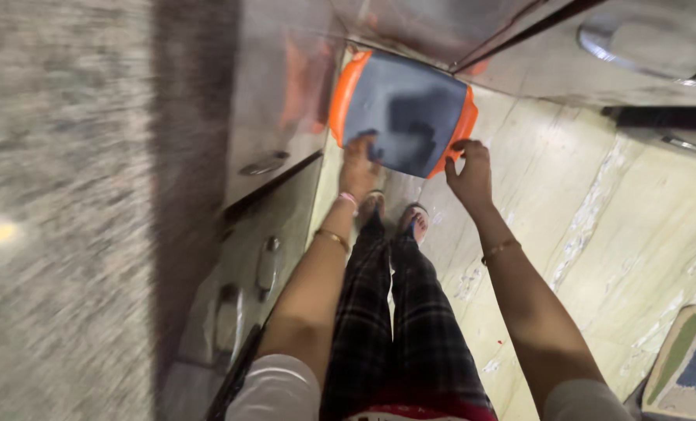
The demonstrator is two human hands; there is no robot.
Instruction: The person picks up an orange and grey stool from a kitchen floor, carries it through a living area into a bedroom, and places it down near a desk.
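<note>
A flat grey board with orange ends (402,109) is held low in front of me, above the floor. My left hand (358,166) grips its near left corner, fingers over the grey face. My right hand (469,170) holds its near right edge at the orange end. Both arms reach straight down, each with a thin bracelet at the wrist. Below the board I see my feet in sandals (395,212) and my checked trousers.
Steel cabinet fronts with handles (266,164) run along the left, under a speckled stone counter (60,195). The floor is pale marble (597,226). A mat (687,366) lies at the bottom right. More steel cabinets stand ahead.
</note>
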